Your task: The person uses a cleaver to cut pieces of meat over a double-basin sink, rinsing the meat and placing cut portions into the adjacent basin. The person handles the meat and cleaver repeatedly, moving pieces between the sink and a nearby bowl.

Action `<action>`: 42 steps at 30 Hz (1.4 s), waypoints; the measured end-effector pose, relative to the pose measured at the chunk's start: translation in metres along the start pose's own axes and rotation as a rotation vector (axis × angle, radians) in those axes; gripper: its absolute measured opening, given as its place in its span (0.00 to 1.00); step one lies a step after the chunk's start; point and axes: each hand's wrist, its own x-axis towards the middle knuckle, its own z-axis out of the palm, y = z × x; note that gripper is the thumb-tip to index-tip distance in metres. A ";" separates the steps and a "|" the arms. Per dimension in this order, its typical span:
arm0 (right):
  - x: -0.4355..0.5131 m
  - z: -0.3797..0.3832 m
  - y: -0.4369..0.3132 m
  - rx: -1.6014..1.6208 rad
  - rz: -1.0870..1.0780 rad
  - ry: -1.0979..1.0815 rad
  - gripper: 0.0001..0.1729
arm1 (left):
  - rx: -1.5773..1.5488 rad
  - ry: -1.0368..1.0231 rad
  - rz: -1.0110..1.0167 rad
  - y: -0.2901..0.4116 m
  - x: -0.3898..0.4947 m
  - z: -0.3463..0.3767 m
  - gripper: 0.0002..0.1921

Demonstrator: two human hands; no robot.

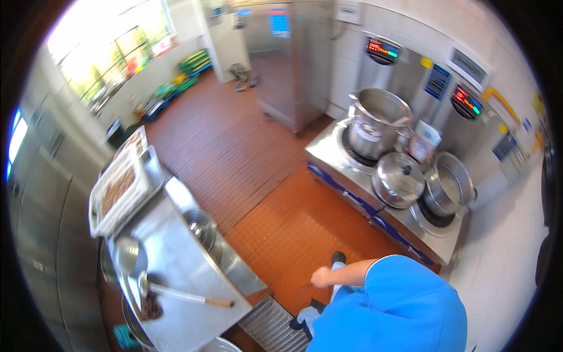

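Note:
My right hand (321, 277) hangs by my blue shirt (396, 317) with its fingers curled. Nothing shows in it, though the view is a little blurred. My left hand is out of view. Beyond my feet, to the left, stands a stainless steel table (184, 251). A long ladle (180, 294) with a wooden handle end lies across its near part. Beside its bowl rests a dark brown lump (151, 308), perhaps food. A large round strainer or scoop (127, 255) sits at the table's left edge. White plastic baskets (94, 207) with brown contents stand at its far end.
On the right, an induction cooktop (323, 147) bears a tall steel pot (367, 132), a lidded pot (398, 180) and a shallower open pot (444, 193). A steel cabinet (312, 66) stands farther back. A metal floor grate (277, 325) lies near my feet. Steel bowls (202, 229) sit below the tabletop.

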 end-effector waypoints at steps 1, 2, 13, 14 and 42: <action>-0.017 0.010 0.040 0.059 0.125 0.054 0.15 | 0.054 -0.022 0.024 0.026 -0.006 0.032 0.20; -0.036 0.018 0.084 0.113 0.246 0.095 0.16 | 0.104 -0.047 0.049 0.052 -0.014 0.067 0.19; -0.249 0.161 0.298 1.151 1.152 0.211 0.11 | 0.497 -0.121 0.139 0.169 -0.085 0.285 0.15; -0.258 0.177 0.298 1.252 1.169 0.141 0.11 | 0.527 -0.108 0.136 0.177 -0.081 0.290 0.15; -0.186 0.110 0.131 1.441 1.085 0.354 0.17 | 0.419 -0.504 0.192 0.362 0.014 0.474 0.25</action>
